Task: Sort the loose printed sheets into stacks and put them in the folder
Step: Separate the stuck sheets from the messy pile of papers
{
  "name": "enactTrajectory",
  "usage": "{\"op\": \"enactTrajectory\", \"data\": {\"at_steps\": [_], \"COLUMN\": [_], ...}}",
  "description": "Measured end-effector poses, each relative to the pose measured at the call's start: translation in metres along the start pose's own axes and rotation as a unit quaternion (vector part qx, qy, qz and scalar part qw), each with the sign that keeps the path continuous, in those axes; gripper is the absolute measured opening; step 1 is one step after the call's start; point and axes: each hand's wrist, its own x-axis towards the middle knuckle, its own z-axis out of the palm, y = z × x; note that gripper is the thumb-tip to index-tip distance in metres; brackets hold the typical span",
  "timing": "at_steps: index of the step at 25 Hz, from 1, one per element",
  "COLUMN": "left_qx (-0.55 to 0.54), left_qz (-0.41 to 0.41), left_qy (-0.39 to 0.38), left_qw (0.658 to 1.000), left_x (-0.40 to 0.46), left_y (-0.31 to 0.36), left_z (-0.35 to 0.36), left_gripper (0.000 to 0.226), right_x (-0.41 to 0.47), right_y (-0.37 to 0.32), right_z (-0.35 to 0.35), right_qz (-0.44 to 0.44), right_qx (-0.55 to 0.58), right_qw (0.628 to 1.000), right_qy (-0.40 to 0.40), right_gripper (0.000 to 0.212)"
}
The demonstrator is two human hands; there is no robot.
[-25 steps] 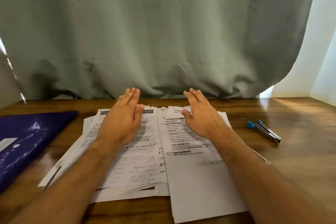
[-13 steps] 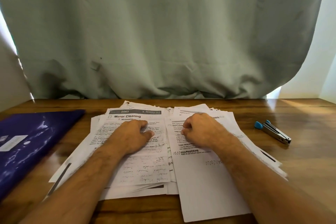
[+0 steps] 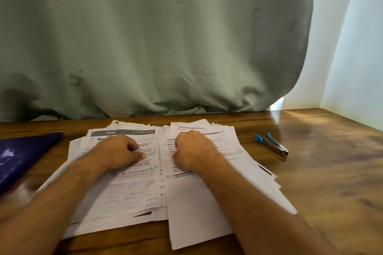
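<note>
A loose pile of printed sheets [image 3: 132, 196] lies spread across the middle of the wooden table [image 3: 331, 172], fanned out to the left and right. My left hand [image 3: 120, 151] rests knuckles-up on the left sheets, fingers curled, thumb out flat on the paper. My right hand [image 3: 194, 149] sits on the right sheets [image 3: 199, 213] with its fingers curled under into a fist. Neither hand visibly grips a sheet. A dark blue folder [image 3: 22, 157] lies closed at the table's left edge, apart from both hands.
A small stapler [image 3: 272, 144] with a blue end lies right of the papers. A grey-green curtain [image 3: 155, 37] hangs along the table's far edge. A white wall closes off the right side.
Both hands were flat with fingers stretched over the far ends of the sheets; they have drawn back toward me and curled shut on top of the papers.
</note>
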Motion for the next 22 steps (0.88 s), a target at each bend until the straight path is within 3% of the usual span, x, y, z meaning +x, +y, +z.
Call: {"op": "enactTrajectory", "data": {"at_steps": [6,12,15,20,22], "left_qx": [-0.003,0.012,-0.061,0.016,0.012], "left_qz": [0.0,0.007,0.039,0.084,0.081], "left_qy": [-0.036,0.04,0.105,-0.006,-0.015], "left_qw": [0.999,0.999,0.992,0.996,0.997], "left_x": [0.017,0.008,0.004,0.019,0.024], "left_y": [0.001,-0.003,0.02,0.063,0.063], "left_z": [-0.013,0.006,0.007,0.018,0.028], "left_gripper": [0.048,0.05,0.046,0.071,0.078], "right_x": [-0.007,-0.007,-0.005,-0.003,-0.003], "right_y": [-0.01,-0.013,-0.011,0.004,0.014], "right_z": [0.003,0.005,0.004,0.0,-0.003], "right_qz": [-0.034,-0.045,-0.03,0.026,0.05], "right_qx": [0.007,0.002,0.005,-0.026,-0.017], "right_qw": [0.999,0.999,0.999,0.999,0.999], "right_qy": [-0.008,-0.029,-0.016,0.007,-0.007], "right_gripper": [0.034,0.039,0.04,0.062,0.069]}}
